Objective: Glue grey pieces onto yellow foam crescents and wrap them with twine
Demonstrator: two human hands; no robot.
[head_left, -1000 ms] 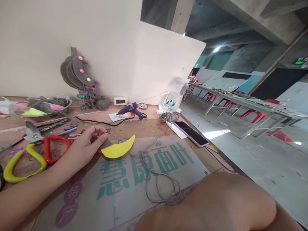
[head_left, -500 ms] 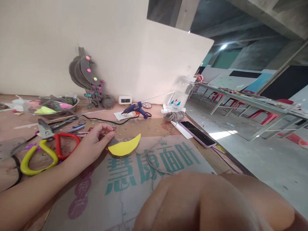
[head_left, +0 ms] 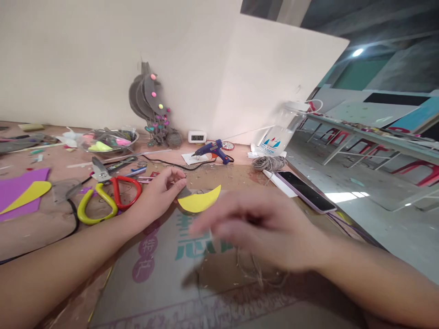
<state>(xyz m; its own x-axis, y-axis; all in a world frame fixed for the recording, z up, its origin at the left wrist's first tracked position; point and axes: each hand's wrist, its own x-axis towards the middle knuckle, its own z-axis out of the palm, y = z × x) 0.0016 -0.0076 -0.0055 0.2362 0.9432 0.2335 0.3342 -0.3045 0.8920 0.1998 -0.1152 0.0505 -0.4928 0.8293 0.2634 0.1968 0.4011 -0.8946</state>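
My left hand (head_left: 168,185) is closed in a pinch on the grey end of a yellow crescent-shaped cutout (head_left: 199,201). The yellow face is turned toward me, above the printed cardboard sheet (head_left: 126,297). My right hand (head_left: 260,224) hovers over the sheet to the right of the crescent, its fingers pointing left. Motion smears those fingers, so whether they grip anything does not show. Loose grey cord (head_left: 257,269) lies beneath the right hand. Left of my left wrist are scissors (head_left: 113,201) with one yellow and one red handle.
Behind the hands lie a blue glue gun (head_left: 214,151), a small clock (head_left: 197,136) and a cord coil (head_left: 269,162). A phone (head_left: 307,192) and clear jar (head_left: 276,132) stand right. Purple sheet (head_left: 41,176) and a bowl of bits (head_left: 106,139) are left.
My right hand has moved away from the camera and leftward, toward the crescent. The left hand keeps its pinch. The whole view has shifted, showing more of the table's left side.
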